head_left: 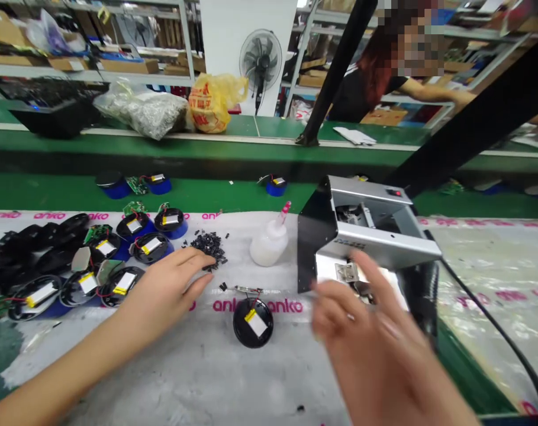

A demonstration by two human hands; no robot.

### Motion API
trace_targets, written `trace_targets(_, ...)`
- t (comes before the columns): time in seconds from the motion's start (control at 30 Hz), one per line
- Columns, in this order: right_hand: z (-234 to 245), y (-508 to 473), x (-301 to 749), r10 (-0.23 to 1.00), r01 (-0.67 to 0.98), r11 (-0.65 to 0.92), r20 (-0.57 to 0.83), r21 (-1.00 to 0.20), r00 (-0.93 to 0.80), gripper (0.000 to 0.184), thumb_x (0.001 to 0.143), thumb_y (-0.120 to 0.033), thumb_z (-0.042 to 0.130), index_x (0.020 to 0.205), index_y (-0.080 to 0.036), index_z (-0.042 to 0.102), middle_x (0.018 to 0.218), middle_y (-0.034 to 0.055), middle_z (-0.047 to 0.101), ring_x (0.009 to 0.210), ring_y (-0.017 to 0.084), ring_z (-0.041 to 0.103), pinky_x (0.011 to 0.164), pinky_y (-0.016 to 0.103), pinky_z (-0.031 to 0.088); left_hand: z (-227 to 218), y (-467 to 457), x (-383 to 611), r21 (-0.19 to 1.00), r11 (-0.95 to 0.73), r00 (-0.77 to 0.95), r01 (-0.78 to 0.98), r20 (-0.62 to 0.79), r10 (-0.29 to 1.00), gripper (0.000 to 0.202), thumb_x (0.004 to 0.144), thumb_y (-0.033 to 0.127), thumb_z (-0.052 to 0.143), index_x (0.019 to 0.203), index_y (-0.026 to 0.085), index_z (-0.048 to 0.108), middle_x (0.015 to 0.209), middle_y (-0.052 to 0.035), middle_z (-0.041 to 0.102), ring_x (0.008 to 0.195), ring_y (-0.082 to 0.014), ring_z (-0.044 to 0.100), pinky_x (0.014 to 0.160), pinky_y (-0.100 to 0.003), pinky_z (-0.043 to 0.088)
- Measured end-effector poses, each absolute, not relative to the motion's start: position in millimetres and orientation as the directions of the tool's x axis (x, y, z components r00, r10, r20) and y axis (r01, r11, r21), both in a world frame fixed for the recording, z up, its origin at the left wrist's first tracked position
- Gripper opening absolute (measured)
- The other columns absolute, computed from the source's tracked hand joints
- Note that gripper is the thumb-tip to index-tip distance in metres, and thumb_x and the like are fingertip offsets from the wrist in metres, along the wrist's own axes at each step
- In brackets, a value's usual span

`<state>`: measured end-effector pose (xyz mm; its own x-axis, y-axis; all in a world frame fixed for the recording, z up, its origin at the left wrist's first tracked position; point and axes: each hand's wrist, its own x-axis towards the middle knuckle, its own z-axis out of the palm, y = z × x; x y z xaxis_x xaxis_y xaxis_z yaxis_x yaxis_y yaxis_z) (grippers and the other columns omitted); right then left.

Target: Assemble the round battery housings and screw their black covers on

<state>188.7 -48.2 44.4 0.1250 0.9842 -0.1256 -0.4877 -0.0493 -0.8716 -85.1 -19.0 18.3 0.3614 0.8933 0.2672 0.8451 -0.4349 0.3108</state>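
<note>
My left hand lies flat on the white anko-printed sheet, fingers apart, its fingertips at the edge of a heap of small black pieces. Just past its knuckles stand several round black housings holding flat batteries with yellow tape and red wires. Another housing with a battery sits alone below a small wired strip. My right hand is blurred, fingers spread, in front of a silver bench machine, and holds nothing I can see. The machine's lower part is hidden behind it.
A white plastic squeeze bottle with a pink nozzle stands left of the machine. Black cable runs down the right side. Beyond, a green conveyor carries blue-based units. A co-worker's arm reaches across at the far right, behind black frame posts.
</note>
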Motion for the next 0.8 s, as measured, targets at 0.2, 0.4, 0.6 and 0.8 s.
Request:
trace_targets(0.2, 55, 8, 124, 0.911, -0.661, -0.379, -0.388, -0.647, -0.142, 0.055, 0.090, -0.042, 0.057, 0.141, -0.031, 0.037, 0.097, 0.0125, 0.073, 0.064, 0.020, 0.068, 0.055, 0.027, 0.053, 1, 2, -77, 0.134, -0.451, 0.413, 0.882, 0.238, 0.879, 0.022, 0.097, 0.016, 0.051, 0.109, 0.014, 0.070, 0.105, -0.0120, 0.069, 0.097, -0.0264, 0.066, 0.083, -0.040, 0.058)
trace_targets(0.4, 29, 17, 130, 0.854, -0.575, -0.507, -0.463, -0.642, -0.236, 0.033, 0.099, -0.042, 0.040, 0.128, -0.027, 0.044, 0.088, 0.0127, 0.072, 0.069, 0.025, 0.072, 0.057, 0.032, 0.057, -21, 13, -69, 0.086, -0.482, 0.450, 0.872, 0.246, 0.858, 0.022, 0.093, 0.010, 0.055, 0.105, 0.017, 0.071, 0.107, -0.0110, 0.067, 0.099, -0.0276, 0.061, 0.083, -0.041, 0.055)
trace_targets(0.6, 31, 8, 122, 0.954, -0.584, -0.287, -0.278, -0.759, -0.108, 0.033, 0.092, -0.056, 0.059, 0.112, -0.032, 0.049, 0.091, 0.0053, 0.071, 0.076, 0.021, 0.072, 0.070, 0.031, 0.058, -32, 4, -68, 0.234, -0.482, 0.402, 0.844, 0.318, 0.859, 0.025, 0.096, 0.008, 0.048, 0.100, 0.019, 0.070, 0.112, -0.0083, 0.065, 0.103, -0.0254, 0.058, 0.085, -0.040, 0.053)
trace_targets(0.8, 62, -19, 153, 0.983, -0.329, 0.182, 0.160, -0.927, 0.094, 0.080, 0.073, -0.052, 0.078, 0.141, -0.047, 0.036, 0.104, 0.0049, 0.070, 0.082, 0.029, 0.071, 0.063, 0.041, 0.060, -25, -21, -56, 0.583, -0.562, 0.334, 0.586, 0.458, 0.824, 0.018, 0.100, 0.014, 0.048, 0.101, 0.017, 0.065, 0.100, -0.0052, 0.070, 0.093, -0.0167, 0.063, 0.085, -0.030, 0.053)
